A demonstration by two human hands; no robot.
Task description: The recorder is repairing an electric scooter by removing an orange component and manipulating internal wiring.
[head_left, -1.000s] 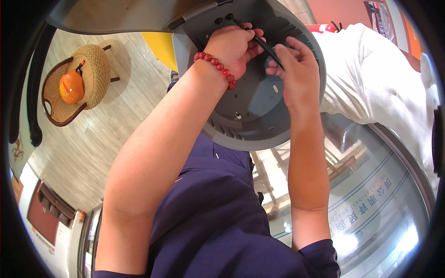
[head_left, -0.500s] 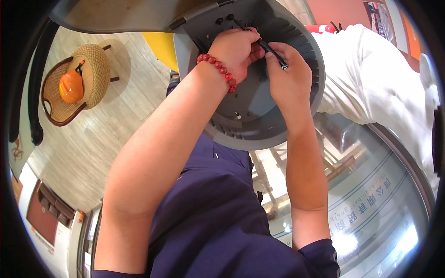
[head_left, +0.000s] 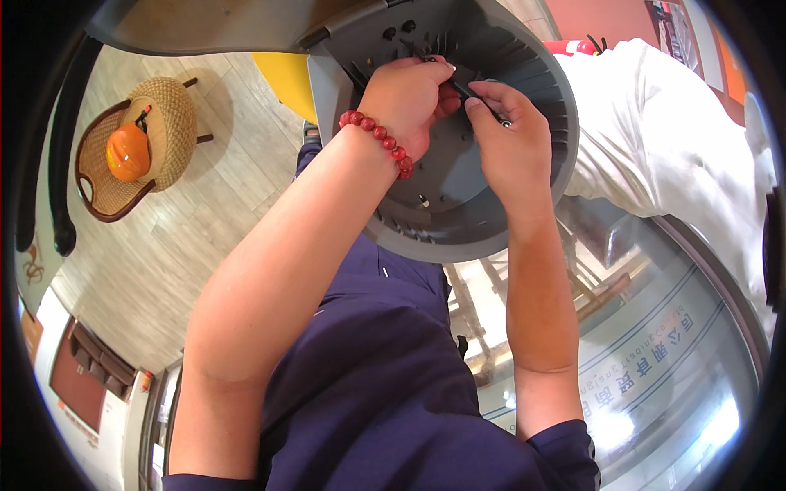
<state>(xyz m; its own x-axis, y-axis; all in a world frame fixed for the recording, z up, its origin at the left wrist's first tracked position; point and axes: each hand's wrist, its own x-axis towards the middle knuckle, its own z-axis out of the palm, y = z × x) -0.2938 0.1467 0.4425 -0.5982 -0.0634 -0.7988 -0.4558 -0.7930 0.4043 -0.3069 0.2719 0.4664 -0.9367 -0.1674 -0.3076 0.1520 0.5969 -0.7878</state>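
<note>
Inside a round dark grey plastic housing (head_left: 483, 214), both my hands are on a slim black cable (head_left: 462, 87). My left hand (head_left: 407, 96), with a red bead bracelet (head_left: 382, 135) at the wrist, is closed around its upper part. My right hand (head_left: 517, 139) pinches the lower part between thumb and fingers. A shiny round tip shows beside the right thumb. On the housing's wall above the left hand are two dark round holes (head_left: 407, 26). A small light-coloured peg (head_left: 423, 200) stands on the housing's floor.
At the left, a wicker chair (head_left: 172, 123) holds an orange helmet (head_left: 128, 152). White cloth (head_left: 639, 123) bulges beside the housing on the right. Below it curves a glass surface (head_left: 655, 327) with printed lettering. A red cylinder (head_left: 573, 47) lies behind the cloth, and something yellow (head_left: 282, 78) shows left of the housing.
The housing has shifted slightly within the view. My left hand has moved a little down and left along with its bracelet; both hands keep hold of the cable.
</note>
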